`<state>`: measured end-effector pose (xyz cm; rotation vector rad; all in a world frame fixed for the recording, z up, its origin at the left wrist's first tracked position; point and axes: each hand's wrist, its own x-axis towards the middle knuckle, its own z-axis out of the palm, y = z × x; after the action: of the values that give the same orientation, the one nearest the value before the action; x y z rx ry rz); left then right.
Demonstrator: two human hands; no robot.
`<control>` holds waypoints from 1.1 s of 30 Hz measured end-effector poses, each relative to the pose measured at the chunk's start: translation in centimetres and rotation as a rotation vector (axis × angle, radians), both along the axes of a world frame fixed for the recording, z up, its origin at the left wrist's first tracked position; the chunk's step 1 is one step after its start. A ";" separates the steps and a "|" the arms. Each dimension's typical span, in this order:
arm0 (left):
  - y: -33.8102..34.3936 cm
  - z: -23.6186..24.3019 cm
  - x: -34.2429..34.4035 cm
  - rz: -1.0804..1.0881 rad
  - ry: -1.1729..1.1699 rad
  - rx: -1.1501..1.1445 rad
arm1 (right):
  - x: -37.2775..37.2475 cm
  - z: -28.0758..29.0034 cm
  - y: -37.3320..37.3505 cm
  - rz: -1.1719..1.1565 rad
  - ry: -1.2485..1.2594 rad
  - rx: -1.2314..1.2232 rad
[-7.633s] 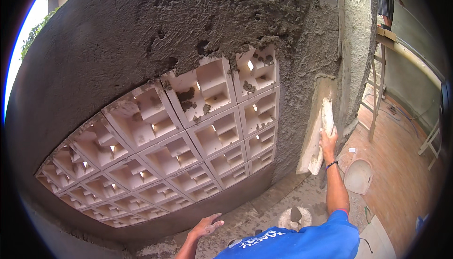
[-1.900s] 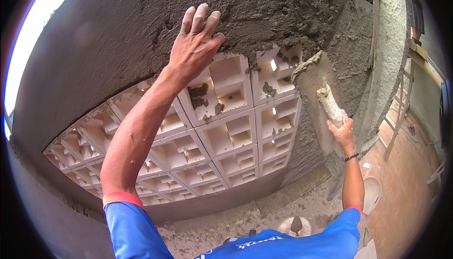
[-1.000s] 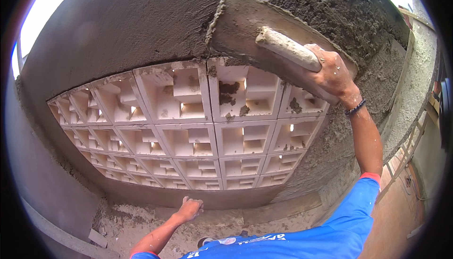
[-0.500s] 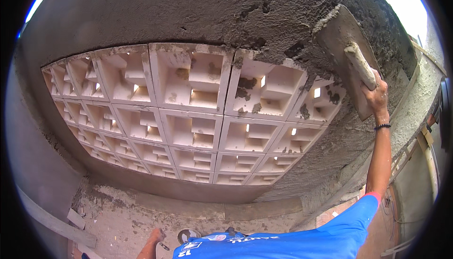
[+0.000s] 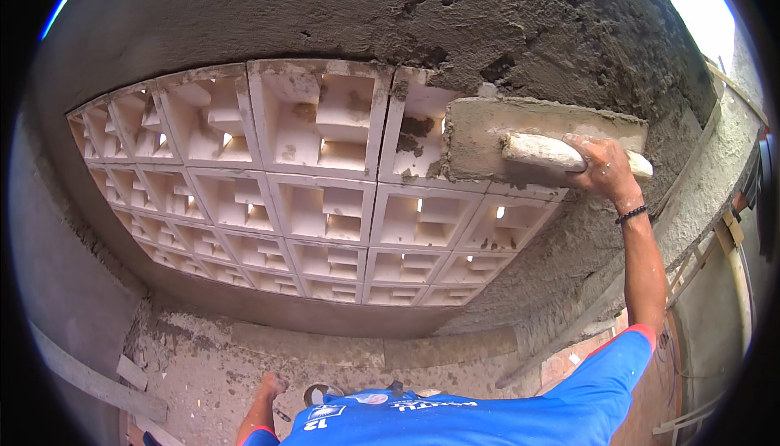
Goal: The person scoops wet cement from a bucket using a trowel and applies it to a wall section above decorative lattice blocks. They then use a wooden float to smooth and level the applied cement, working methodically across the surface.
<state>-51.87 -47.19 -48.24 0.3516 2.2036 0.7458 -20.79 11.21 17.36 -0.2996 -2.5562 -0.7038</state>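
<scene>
My right hand (image 5: 601, 166) grips the pale, mortar-smeared handle of a wide rectangular plastering float (image 5: 496, 117). The float lies horizontal over the upper-right hollow pinkish-white blocks (image 5: 317, 178) of the wall, just below rough, pitted wet mortar (image 5: 536, 32); whether it touches is unclear. Mortar blobs cling to the top right blocks. The smoother grey render (image 5: 195, 23) continues left above the block panel. My left hand (image 5: 273, 383) hangs low at the lower edge beside my blue shirt; its fingers are too small to make out.
A rough pale column (image 5: 711, 178) and timber pieces (image 5: 735, 235) stand at the right. A side wall (image 5: 65, 227) with a board (image 5: 97, 385) along it is at the left. Below lie a debris-strewn floor (image 5: 199, 365) and a reddish floor (image 5: 650, 381) at the right.
Half a second ago the float stood steeply tilted at the upper right; it has swung down and left to horizontal over the blocks. My left hand has risen slightly.
</scene>
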 end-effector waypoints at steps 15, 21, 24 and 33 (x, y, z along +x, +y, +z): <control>-6.8 -8.3 -0.4 0.230 -0.389 0.095 | -2.0 0.1 0.0 0.019 0.007 0.016; -2.4 -4.2 0.0 0.191 -0.262 0.038 | -4.4 0.0 -1.6 0.123 0.043 0.026; -1.5 -2.9 -0.2 0.175 -0.213 0.042 | -6.1 -0.5 -2.2 0.158 0.098 0.015; -2.4 -2.5 1.7 0.011 -0.186 -0.013 | -5.3 -0.6 -2.4 0.076 0.066 -0.059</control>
<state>-50.13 -49.55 -50.70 0.2539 2.0360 0.7394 -26.09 8.80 16.81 -0.2400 -2.5140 -0.5820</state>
